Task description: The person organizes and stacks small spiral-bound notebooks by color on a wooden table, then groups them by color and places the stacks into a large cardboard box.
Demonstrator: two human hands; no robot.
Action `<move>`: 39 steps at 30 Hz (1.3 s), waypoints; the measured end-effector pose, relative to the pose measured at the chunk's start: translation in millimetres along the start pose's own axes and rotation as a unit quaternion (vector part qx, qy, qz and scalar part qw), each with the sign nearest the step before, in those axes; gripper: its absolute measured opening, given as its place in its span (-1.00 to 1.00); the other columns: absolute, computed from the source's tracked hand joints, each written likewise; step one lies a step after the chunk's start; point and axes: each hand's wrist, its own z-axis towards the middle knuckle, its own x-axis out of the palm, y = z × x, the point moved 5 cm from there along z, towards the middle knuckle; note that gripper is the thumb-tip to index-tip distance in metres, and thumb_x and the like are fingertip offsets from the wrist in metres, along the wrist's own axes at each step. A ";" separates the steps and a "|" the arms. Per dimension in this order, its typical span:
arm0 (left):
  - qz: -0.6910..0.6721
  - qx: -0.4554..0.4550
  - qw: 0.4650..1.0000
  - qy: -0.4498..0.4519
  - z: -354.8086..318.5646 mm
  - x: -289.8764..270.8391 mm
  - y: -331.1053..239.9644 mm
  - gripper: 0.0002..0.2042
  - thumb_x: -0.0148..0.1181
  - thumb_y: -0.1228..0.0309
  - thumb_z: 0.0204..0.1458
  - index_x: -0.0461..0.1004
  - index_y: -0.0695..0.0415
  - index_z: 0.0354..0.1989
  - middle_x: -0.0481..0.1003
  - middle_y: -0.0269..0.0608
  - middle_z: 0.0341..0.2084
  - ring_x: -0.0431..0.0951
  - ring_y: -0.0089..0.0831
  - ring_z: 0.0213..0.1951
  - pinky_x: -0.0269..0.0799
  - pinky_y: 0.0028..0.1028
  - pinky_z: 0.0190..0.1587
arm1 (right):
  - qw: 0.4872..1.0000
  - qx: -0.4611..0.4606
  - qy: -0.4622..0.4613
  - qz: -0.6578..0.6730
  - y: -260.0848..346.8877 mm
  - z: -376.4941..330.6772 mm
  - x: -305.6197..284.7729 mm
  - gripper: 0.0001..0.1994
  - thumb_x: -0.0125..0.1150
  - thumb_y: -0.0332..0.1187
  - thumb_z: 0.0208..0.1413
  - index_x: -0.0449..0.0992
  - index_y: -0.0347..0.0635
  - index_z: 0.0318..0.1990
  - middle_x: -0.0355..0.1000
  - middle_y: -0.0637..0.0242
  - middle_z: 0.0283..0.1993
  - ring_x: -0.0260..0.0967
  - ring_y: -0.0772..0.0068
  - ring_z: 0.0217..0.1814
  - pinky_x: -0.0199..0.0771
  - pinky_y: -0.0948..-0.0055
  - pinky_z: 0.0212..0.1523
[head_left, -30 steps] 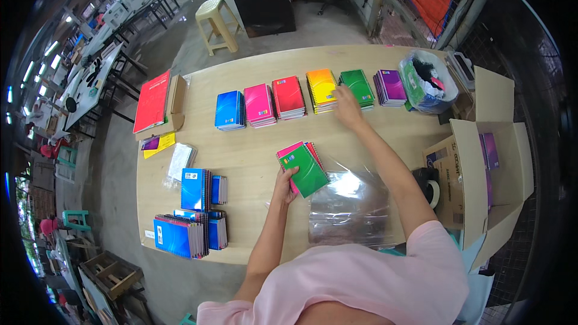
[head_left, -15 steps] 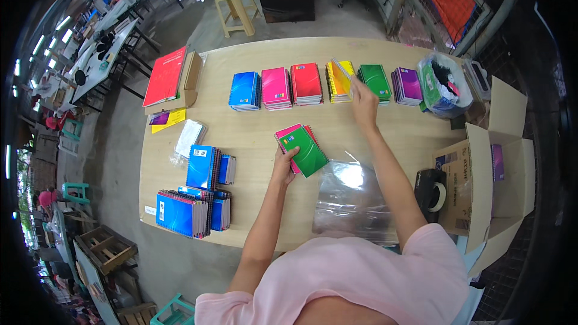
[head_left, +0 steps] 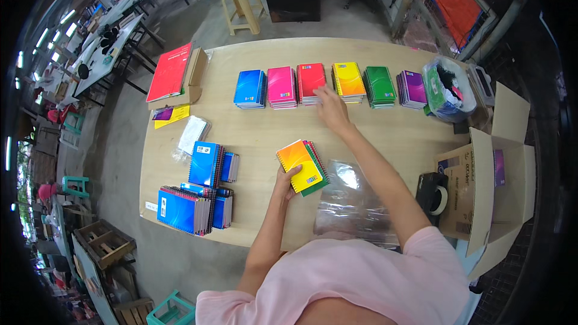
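Observation:
My left hand [head_left: 288,180] grips a small fan of spiral notebooks over the middle of the table. On top lies a yellow spiral notebook [head_left: 300,165], with a green one [head_left: 316,188] and a red one showing at its edges. At the near right corner of the red notebook stack [head_left: 310,79] is my right hand [head_left: 332,108], fingers stretched forward and holding nothing visible; whether they touch the covers is unclear. The row also has blue [head_left: 249,87], pink [head_left: 281,84], yellow [head_left: 348,81], green [head_left: 379,84] and purple [head_left: 411,88] stacks.
Clear plastic sheets [head_left: 349,210] lie before me. Larger blue notebooks [head_left: 183,210] are piled at left, with a red book [head_left: 170,71] on a carton behind. On the right are an open cardboard box [head_left: 481,186], a tape dispenser [head_left: 431,194] and a filled plastic bag [head_left: 448,90].
A yellow notebook now tops the bundle in my left hand, covering most of the green one. My right hand has moved left from the yellow stack to the red one, no longer holding a notebook.

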 end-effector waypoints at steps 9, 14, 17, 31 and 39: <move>0.043 0.030 0.999 -0.001 13.4 3.2 -39.2 -0.50 0.22 0.59 0.00 0.19 0.17 0.13 0.45 -0.10 -0.09 0.57 -0.23 -0.10 0.59 -0.24 -0.08 | 0.993 -0.037 0.070 -0.088 -60.9 26.9 41.5 -0.59 -0.06 -0.52 0.10 0.40 -0.26 0.14 0.38 -0.01 0.16 0.34 0.05 0.22 0.37 0.19 0.20; -0.025 0.026 0.999 -0.016 3.7 -4.1 -42.1 -0.56 0.15 0.31 0.16 0.20 0.16 0.16 0.44 -0.08 -0.03 0.56 -0.24 -0.07 0.59 -0.24 -0.09 | 0.988 -0.114 -0.093 0.054 37.6 -32.9 -34.9 -0.64 0.03 -0.56 0.05 0.47 -0.28 0.05 0.43 0.00 0.10 0.39 0.03 0.15 0.43 0.19 0.13; -0.159 0.004 0.984 0.078 7.3 13.5 -25.7 -0.45 0.06 0.05 0.18 0.19 0.15 0.21 0.39 -0.03 0.08 0.54 -0.20 -0.02 0.52 -0.22 0.01 | 0.984 -0.177 0.028 0.012 82.5 -102.7 -39.9 -0.65 0.10 -0.45 0.06 0.48 -0.25 0.04 0.47 0.05 0.03 0.42 0.05 0.11 0.46 0.21 0.08; 0.000 0.025 0.998 -0.054 -8.3 -26.3 -29.3 -0.51 0.29 0.50 -0.06 0.26 0.29 0.06 0.46 -0.01 -0.08 0.57 -0.20 -0.10 0.55 -0.22 -0.02 | 0.970 -0.148 0.030 -0.193 38.6 52.2 126.2 -0.66 -0.05 -0.44 0.14 0.41 -0.31 0.06 0.40 -0.04 0.10 0.26 -0.03 0.27 0.33 0.14 0.21; -0.011 0.038 0.996 -0.075 -10.0 -41.2 -43.7 -0.55 0.28 0.53 -0.05 0.29 0.30 0.03 0.49 -0.01 -0.13 0.58 -0.19 -0.12 0.55 -0.21 -0.03 | 0.953 -0.222 0.112 -0.175 43.5 26.7 122.1 -0.64 -0.05 -0.40 0.15 0.38 -0.22 0.11 0.42 0.04 0.07 0.31 0.06 0.20 0.35 0.12 0.17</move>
